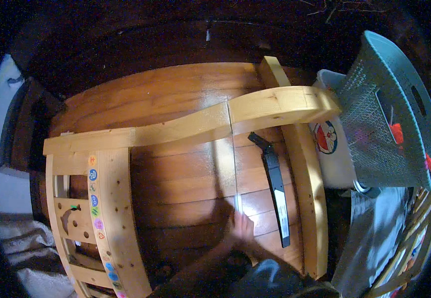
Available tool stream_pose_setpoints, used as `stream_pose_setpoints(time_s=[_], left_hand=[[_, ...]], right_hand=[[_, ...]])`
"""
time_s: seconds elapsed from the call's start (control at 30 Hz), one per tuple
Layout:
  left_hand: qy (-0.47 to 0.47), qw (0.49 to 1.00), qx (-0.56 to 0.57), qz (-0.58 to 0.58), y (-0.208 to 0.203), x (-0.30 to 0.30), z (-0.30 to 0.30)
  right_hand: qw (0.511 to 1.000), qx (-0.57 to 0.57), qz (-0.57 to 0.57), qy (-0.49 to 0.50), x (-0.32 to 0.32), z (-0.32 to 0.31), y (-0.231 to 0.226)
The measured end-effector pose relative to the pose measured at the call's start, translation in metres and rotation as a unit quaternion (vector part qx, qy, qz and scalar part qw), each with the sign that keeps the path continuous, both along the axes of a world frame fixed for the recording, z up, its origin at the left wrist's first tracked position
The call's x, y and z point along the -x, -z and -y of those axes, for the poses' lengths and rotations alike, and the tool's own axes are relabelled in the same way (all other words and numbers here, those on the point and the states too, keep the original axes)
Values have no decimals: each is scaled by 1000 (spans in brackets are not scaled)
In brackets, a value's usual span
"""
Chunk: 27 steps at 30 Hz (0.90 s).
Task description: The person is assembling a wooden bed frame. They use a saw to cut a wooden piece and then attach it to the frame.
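Along the left edge of the frame, a rumpled grey cloth (34, 270) lies below dark wooden furniture (12, 136), beside a pale wooden end frame (118, 208) lined with stickers (95, 201). From its top a curved wooden rail (180, 130) runs rightward and crosses over a straight beam (311, 208), probably so that both ends are borne and the blade has room beneath the middle. At the centre, a saw (234, 174) stands across this rail, its thin blade seen nearly edge-on. Low centre, the left hand (233, 234) and right hand (246, 227) meet at its near end, fingers blurred but seemingly wrapped round the handle together, likely for a steadier pull. Just right of the blade, a long black holder (276, 186) rests on the plank floor (175, 174), perhaps laid there within reach. Towards the right edge stand a white bin (336, 166) and a teal basket (369, 94), above pale slatted wood (407, 243); the room's far side is dark.
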State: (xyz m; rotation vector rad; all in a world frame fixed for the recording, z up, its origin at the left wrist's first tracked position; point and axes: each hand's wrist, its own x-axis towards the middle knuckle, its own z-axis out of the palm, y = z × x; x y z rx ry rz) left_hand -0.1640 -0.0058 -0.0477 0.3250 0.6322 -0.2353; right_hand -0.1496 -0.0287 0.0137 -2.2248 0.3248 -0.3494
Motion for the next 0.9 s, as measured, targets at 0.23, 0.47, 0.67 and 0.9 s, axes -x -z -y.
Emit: stream_pose_setpoints(time_s=[0.23, 0.47, 0.67, 0.9], left_hand=[[192, 932, 221, 215, -24, -15, -27], [253, 848, -414, 213, -77, -206, -2], [199, 873, -410, 175, -100, -163, 11], [296, 909, -265, 124, -45, 28, -28]], right_hand=[[972, 226, 61, -12, 8, 0, 11], [981, -184, -61, 28, -163, 21, -34], [995, -90, 7, 38, -111, 26, -8], [898, 425, 114, 17, 17, -9, 26]])
